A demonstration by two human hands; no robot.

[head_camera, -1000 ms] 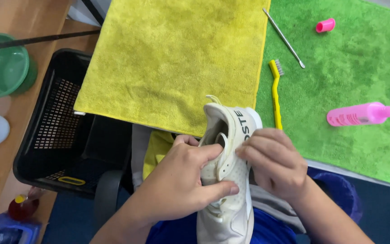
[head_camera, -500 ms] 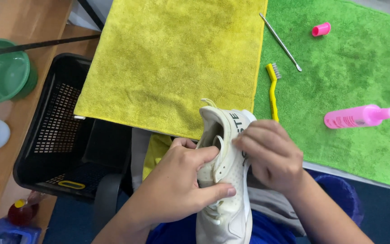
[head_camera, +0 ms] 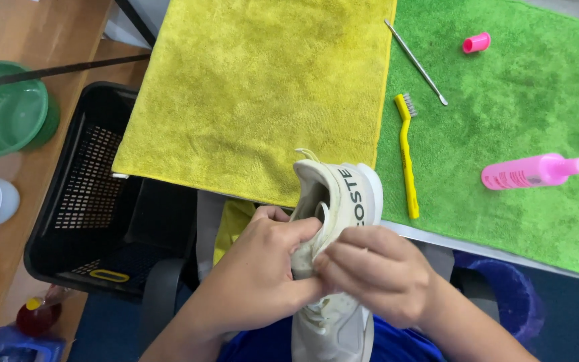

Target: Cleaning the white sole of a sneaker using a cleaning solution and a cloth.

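Observation:
A white sneaker [head_camera: 343, 194] with dark lettering on its heel stands on end over my lap, heel pointing toward the table. My left hand [head_camera: 256, 281] grips its left side near the opening. My right hand [head_camera: 373, 271] covers the middle of the upper, fingers curled over the shoe and touching my left fingers. The toe end [head_camera: 333, 332] shows below both hands.
A yellow towel [head_camera: 256, 87] and a green mat [head_camera: 517, 107] cover the table. On the mat lie a yellow brush [head_camera: 407, 154], a metal pick [head_camera: 415, 62], a pink cap [head_camera: 476, 42] and a pink bottle [head_camera: 534, 171]. A black basket [head_camera: 88, 194] and green bowl [head_camera: 5, 110] are at left.
My right hand has slid down from the heel side of the sneaker to the middle of the upper, meeting my left hand. The heel lettering is now uncovered.

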